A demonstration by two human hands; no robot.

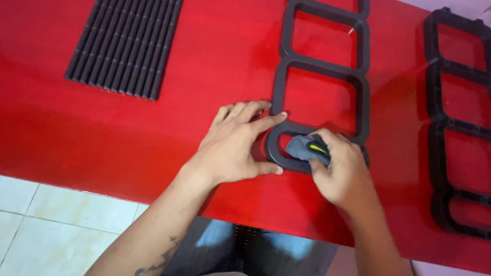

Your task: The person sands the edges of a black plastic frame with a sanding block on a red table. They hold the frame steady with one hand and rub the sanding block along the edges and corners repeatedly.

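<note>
Red table (38,94) bears two black frames, one ribbed panel (132,17); left hand (234,146) spread on nearer frame (323,72), right hand (344,172) pinching cloth (307,147)

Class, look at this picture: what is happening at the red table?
A person works at a red table. Their left hand steadies the near end of a black frame of linked square openings, while the right hand presses a small dark tool with a yellow stripe against it. A second frame lies to the right, and a black ribbed panel to the left.
</note>
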